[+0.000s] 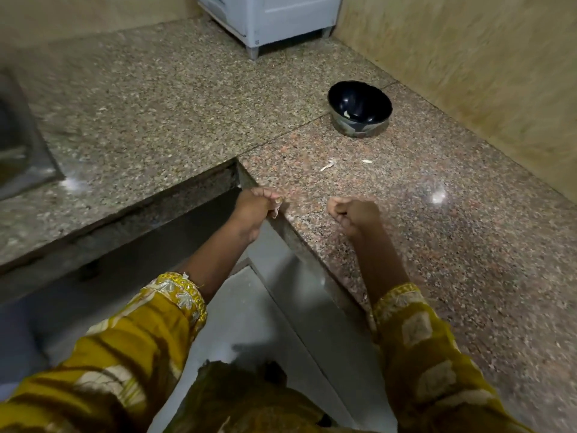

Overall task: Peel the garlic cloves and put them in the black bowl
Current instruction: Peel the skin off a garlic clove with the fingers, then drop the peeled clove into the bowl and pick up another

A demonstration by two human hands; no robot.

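Observation:
The black bowl [359, 109] stands on the granite counter near the right wall, with a small pale piece inside it. My left hand [256, 207] is at the counter's inner corner and pinches a garlic clove [276, 206], whose pale skin hangs down from the fingertips. My right hand [354, 214] hovers over the counter with its fingers curled; what it holds, if anything, is hidden. Two pale garlic scraps [327, 166] lie on the counter between my hands and the bowl.
The speckled granite counter [437, 245] forms an L around me. A steel sink [18, 145] sits at the far left. A white appliance on legs [268, 23] stands at the back corner. A tiled wall [468, 73] borders the right side.

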